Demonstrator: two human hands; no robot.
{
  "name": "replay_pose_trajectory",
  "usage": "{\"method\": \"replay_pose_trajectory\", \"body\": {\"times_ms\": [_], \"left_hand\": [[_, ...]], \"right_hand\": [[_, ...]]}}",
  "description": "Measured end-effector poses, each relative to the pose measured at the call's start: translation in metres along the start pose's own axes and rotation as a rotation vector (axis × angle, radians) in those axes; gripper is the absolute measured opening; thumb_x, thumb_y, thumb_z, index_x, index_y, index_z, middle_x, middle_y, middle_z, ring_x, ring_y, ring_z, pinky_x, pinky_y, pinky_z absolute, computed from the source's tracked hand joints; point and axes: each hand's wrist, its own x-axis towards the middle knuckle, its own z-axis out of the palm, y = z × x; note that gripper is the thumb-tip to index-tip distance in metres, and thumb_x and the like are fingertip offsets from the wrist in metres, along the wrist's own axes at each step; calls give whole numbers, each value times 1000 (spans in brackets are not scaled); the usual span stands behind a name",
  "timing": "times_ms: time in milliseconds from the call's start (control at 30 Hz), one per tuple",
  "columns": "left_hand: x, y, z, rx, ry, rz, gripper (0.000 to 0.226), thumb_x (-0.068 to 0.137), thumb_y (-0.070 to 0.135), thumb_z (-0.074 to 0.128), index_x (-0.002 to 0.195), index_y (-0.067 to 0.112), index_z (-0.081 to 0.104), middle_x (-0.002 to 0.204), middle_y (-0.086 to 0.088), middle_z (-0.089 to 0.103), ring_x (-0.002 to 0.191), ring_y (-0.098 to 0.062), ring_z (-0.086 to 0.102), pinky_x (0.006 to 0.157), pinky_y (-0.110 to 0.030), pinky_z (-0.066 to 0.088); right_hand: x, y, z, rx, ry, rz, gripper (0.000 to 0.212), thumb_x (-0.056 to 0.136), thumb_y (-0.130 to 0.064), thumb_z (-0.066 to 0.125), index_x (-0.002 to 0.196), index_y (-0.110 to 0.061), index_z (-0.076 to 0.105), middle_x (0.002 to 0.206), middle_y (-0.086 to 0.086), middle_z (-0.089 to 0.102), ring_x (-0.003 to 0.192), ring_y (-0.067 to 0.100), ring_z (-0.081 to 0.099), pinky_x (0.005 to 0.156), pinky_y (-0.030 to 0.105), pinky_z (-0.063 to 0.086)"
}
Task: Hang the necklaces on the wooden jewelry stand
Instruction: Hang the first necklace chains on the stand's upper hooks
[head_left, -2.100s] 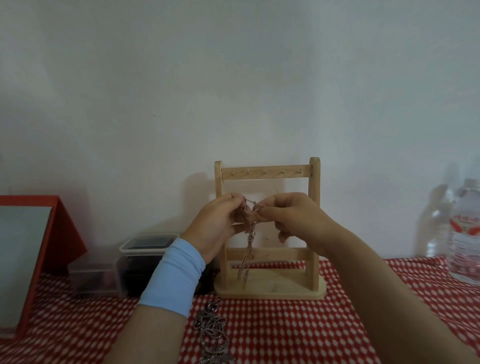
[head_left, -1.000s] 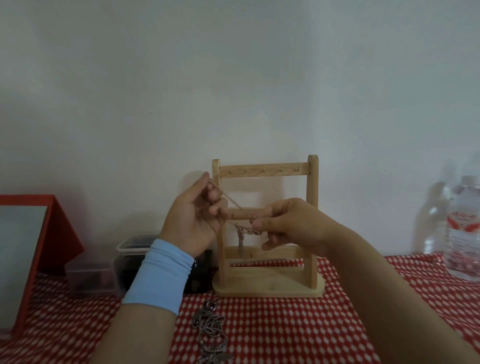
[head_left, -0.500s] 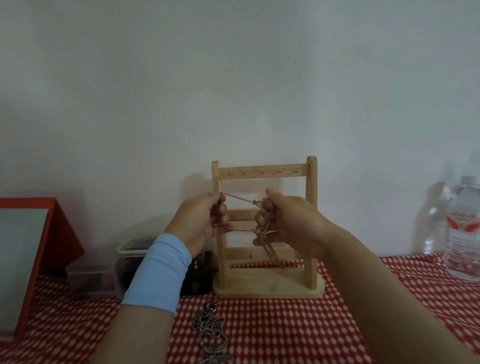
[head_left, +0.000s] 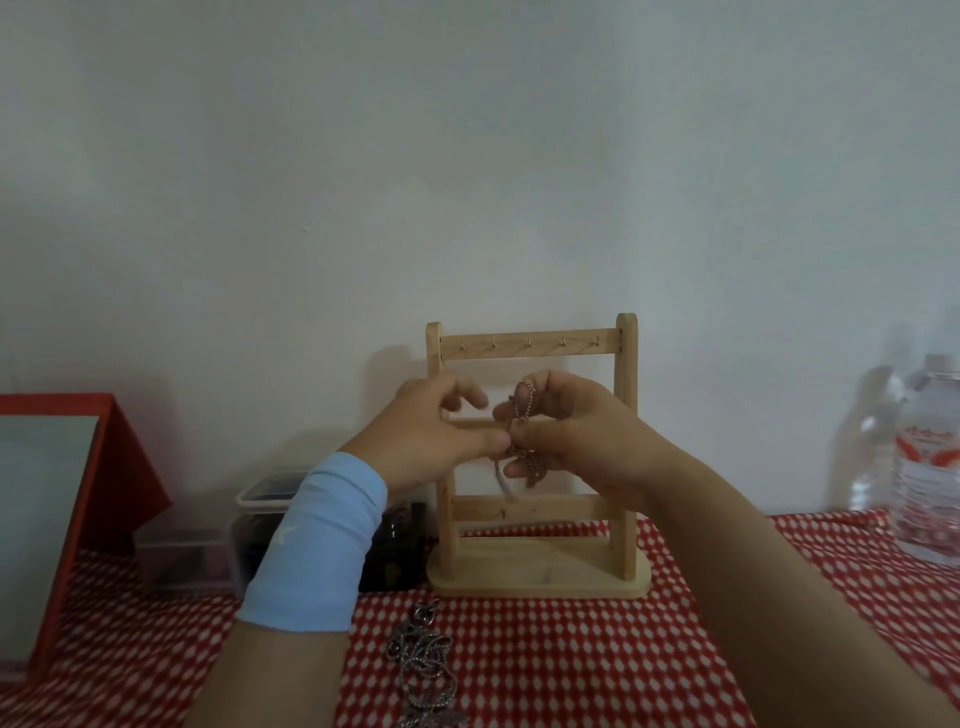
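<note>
- The right hand (head_left: 584, 441) grips a copper-coloured necklace (head_left: 524, 402): one loop of chain rides over a raised fingertip, and the rest is bunched between thumb and curled fingers, spilling just below them
- The left hand (head_left: 434, 436) is level with it, thumb tip against the bunched chain; its fingers are blurred and spread above the thumb, so I cannot tell whether it pinches the chain
- A blurred strand hangs below where the two hands meet
- Both hands hold the necklace in front of the wooden jewelry stand (head_left: 540, 577), below its top bar of hooks (head_left: 530, 344), which are bare
- A tangle of silver chains (head_left: 423, 667) lies on the red checked tablecloth (head_left: 597, 649), nearer the person than the stand's base
</note>
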Motion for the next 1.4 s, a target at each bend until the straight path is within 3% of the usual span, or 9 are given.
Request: {"method": "replay_pose_trajectory", "body": {"times_ms": [167, 400, 500, 633, 733, 833, 967, 1133, 1400], "left_hand": [[-5, 4, 8, -142, -136, -9, 15, 83, 21, 76, 97, 20, 72, 85, 0, 77, 79, -14, 72, 69, -21, 55], [-3, -1, 5, -107, -122, 25, 8, 87, 26, 71, 87, 21, 77, 81, 7, 76, 70, -10, 65, 72, -32, 57], [-1, -3, 8, -98, -125, 38, 13, 92, 25, 66, 87, 17, 75, 76, 5, 74, 63, -12, 60, 65, -29, 55], [1, -5, 9, -191, -88, 20, 21, 97, 25, 57, 89, 11, 71, 67, 6, 63, 55, -12, 54, 57, -25, 52], [1, -7, 8, -176, -86, 19, 17, 97, 22, 57, 89, 15, 70, 69, 7, 66, 59, -10, 57, 61, -26, 53], [3, -8, 8, -187, -78, 1, 13, 95, 19, 60, 90, 16, 71, 74, 6, 67, 65, -10, 60, 71, -31, 57], [3, -5, 8, -248, -76, -54, 14, 95, 17, 58, 89, 10, 70, 71, 1, 62, 61, -11, 57, 67, -29, 57], [5, -8, 10, -351, -171, -165, 26, 99, 24, 49, 84, 9, 65, 65, -1, 55, 57, -14, 51, 59, -24, 52], [10, -22, 17, -447, -148, -150, 41, 101, 35, 47, 109, 1, 69, 102, -18, 71, 94, -27, 67, 90, -30, 53]], "right_hand": [[1, -3, 5, -9, 138, -63, 22, 87, 11, 70, 98, -3, 57, 112, 18, 68, 65, 30, 70, 60, 37, 63], [1, -5, 7, 63, 196, 41, 47, 83, 2, 79, 122, 0, 52, 93, 23, 73, 66, 33, 73, 52, 32, 58], [-1, -7, 4, -51, 214, 142, 63, 85, -14, 81, 132, -15, 38, 89, 21, 74, 65, 30, 73, 56, 35, 59], [-5, -11, -5, -294, 115, 156, 35, 96, -29, 69, 127, -25, 53, 101, 11, 72, 65, 26, 71, 60, 38, 61], [-7, -12, -7, -436, 13, 20, 27, 97, -13, 66, 120, -28, 69, 112, -2, 72, 72, 18, 72, 66, 33, 63], [-7, -11, -3, -410, 12, -48, 34, 92, -3, 70, 119, -23, 72, 98, 2, 75, 68, 17, 70, 65, 32, 63], [-4, -5, 0, -359, 58, -58, 23, 91, -8, 74, 112, -17, 76, 92, 8, 75, 60, 20, 60, 58, 28, 61], [-1, -3, 1, -502, 122, -155, 9, 92, -16, 73, 90, -20, 81, 87, -7, 77, 57, 12, 60, 56, 29, 60], [-3, 0, 2, -500, 119, -180, 14, 91, -21, 74, 78, -18, 75, 79, -10, 73, 56, 16, 57, 60, 31, 54]]}}
